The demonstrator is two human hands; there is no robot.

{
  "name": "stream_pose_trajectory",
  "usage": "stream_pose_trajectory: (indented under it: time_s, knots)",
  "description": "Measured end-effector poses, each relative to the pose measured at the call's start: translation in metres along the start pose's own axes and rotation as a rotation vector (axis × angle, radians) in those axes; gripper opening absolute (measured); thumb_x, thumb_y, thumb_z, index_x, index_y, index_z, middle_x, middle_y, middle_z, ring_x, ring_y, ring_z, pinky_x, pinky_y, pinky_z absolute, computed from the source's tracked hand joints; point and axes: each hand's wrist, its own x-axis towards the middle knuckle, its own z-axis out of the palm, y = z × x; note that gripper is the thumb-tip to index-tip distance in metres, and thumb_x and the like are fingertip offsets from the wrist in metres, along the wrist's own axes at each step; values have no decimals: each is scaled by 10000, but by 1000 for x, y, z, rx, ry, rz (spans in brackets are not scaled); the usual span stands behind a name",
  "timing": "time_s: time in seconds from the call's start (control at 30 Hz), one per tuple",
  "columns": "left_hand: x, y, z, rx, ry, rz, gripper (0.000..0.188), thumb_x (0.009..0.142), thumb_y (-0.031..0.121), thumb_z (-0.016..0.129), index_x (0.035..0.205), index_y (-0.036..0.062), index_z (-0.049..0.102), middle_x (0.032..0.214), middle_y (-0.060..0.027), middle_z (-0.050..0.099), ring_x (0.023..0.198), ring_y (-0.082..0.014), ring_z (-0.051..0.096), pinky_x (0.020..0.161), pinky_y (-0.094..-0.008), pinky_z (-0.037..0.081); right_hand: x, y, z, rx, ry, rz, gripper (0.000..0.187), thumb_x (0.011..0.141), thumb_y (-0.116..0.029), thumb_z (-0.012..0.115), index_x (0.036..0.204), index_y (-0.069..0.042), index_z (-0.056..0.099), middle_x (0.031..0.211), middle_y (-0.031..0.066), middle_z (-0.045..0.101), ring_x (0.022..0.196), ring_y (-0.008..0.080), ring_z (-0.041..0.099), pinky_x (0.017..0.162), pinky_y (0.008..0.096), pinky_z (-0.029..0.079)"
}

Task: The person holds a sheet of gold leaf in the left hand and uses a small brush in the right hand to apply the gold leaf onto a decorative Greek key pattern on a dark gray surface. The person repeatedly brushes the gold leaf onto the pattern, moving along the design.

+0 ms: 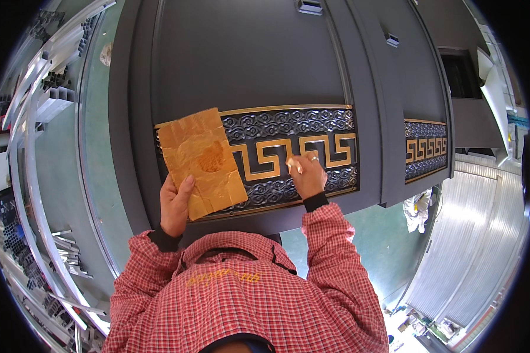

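My left hand (176, 205) grips the lower left edge of a creased brown cardboard piece (188, 135), thumb on top. A darker gold-orange smear marks the cardboard's middle. My right hand (310, 177) pinches a small pale, gold-stained wad (294, 165); whether it is cloth or sponge I cannot tell. The wad is at the gold key-pattern band (262, 160) on a dark grey door-like panel (247, 53). Above and below that band run black embossed scroll strips (288, 122), edged by thin gold lines. The cardboard covers the band's left end.
A narrower panel with a similar gold band (426, 149) adjoins on the right. Small metal fittings (309, 7) sit higher on the panels. Metal profiles (56, 103) lie on racks at the left. Corrugated sheeting (459, 217) and a white crumpled bundle (417, 212) are at the right.
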Motion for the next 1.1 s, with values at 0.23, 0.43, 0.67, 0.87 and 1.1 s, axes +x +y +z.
stream_pose_trajectory:
  time_s: [0.23, 0.43, 0.67, 0.87, 1.1]
  knots:
    - [-6, -10, 0, 1, -24, -16, 323, 963, 118, 504, 1247, -23, 446, 1178, -105, 590, 1005, -162, 614, 857, -294, 516, -18, -9, -12, 42, 68, 70, 125, 741, -163, 633, 853, -135, 679, 862, 55, 571, 753, 276, 613, 634, 407, 492]
    - [-12, -15, 19, -11, -13, 8, 290, 960, 123, 521, 1213, -11, 470, 1115, -76, 613, 949, -111, 603, 810, -253, 503, -23, 2, -28, 52, 1, 40, 147, 706, -141, 661, 848, -117, 694, 878, 58, 584, 716, 255, 612, 629, 375, 495]
    - [-20, -30, 69, -51, 4, 21, 327, 960, 112, 515, 1255, -13, 447, 1126, -70, 609, 959, -117, 598, 821, -259, 496, -2, -35, -94, 549, 32, -76, 240, 740, 1, 696, 972, -42, 655, 897, 66, 585, 698, 144, 607, 603, 244, 502]
    - [-24, -50, 105, -76, 9, 32, 327, 961, 109, 514, 1255, -15, 443, 1155, -76, 595, 989, -118, 586, 840, -264, 494, 3, -61, -123, 482, -94, -375, 262, 706, -1, 706, 954, -58, 643, 871, 69, 575, 700, 207, 609, 590, 288, 509]
    - [-29, -52, 118, -72, -9, 55, 319, 962, 107, 510, 1248, -19, 445, 1159, -83, 592, 998, -125, 583, 847, -268, 494, -1, -59, -129, 290, -71, -487, 259, 663, 9, 684, 904, -67, 630, 827, 72, 550, 669, 248, 587, 550, 336, 487]
